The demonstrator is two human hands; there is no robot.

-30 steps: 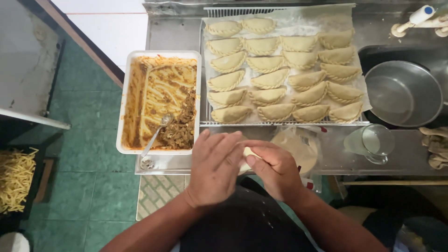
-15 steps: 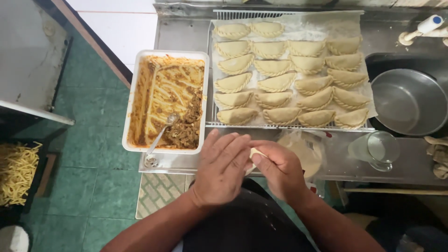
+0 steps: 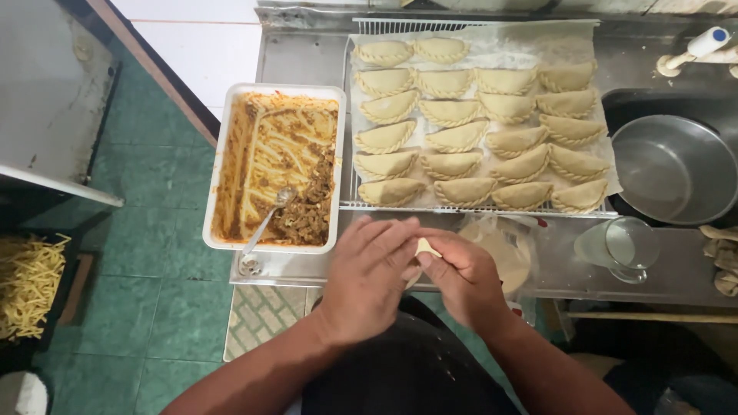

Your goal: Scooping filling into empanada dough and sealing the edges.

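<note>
Pale dough piece (image 3: pixel 425 247), barely visible, pinched between both hands at the near edge of the steel table (image 3: pixel 307 58). Left hand (image 3: pixel 369 277) cupped over it from the left, fingers curled and closed on the dough; right hand (image 3: pixel 461 277) closed on it from the right, thumb and fingertips meeting the left hand's. Just beyond the hands, a stack of round dough discs (image 3: pixel 507 250) on a clear plastic sheet. Further back, a wire rack (image 3: pixel 350 115) lined with paper, carrying rows of folded, crimped half-moon pastries (image 3: pixel 457 138). Left of the rack, a white rectangular tray (image 3: pixel 219 165) smeared with orange-brown filling, mostly scraped out, a metal spoon (image 3: pixel 265 223) resting in it with the handle over the near rim. Right of the discs, a glass cup (image 3: pixel 623 246) of water; behind it, a steel bowl (image 3: pixel 673 169) in the sink. Green tiled floor (image 3: pixel 154 307) below on the left.
</note>
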